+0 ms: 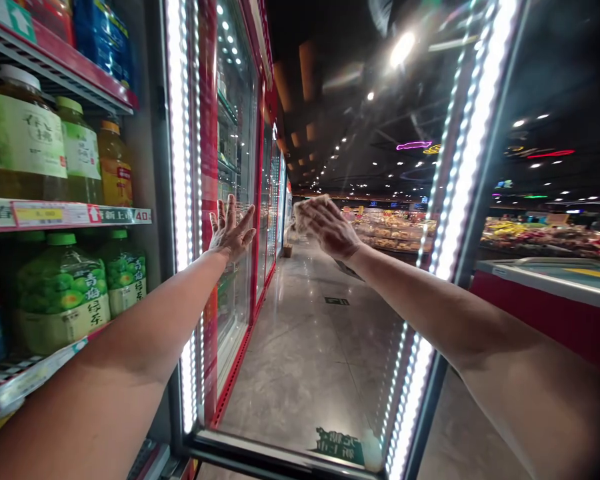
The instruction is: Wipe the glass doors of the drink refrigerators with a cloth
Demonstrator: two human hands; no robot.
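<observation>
The glass door (290, 373) of a drinks fridge stands swung out in front of me, with bright light strips along both sides. My left hand (233, 230) has its fingers spread, palm towards the glass near the hinge side. It holds nothing and looks laid against the pane. Further right, my right hand (333, 230) is closed over a beige cloth (307, 208), at about the same height and against the glass. Part of the cloth is hidden under the fingers. A dark green sticker (340, 445) sits low on the pane.
At left, fridge shelves (70, 217) hold several drinks, among them a green tea bottle (63, 293) and an orange-capped bottle (114, 163). Through the glass runs a row of red-framed fridges (260, 200) along a grey floor (300, 333). A red chest freezer (545, 320) stands at right.
</observation>
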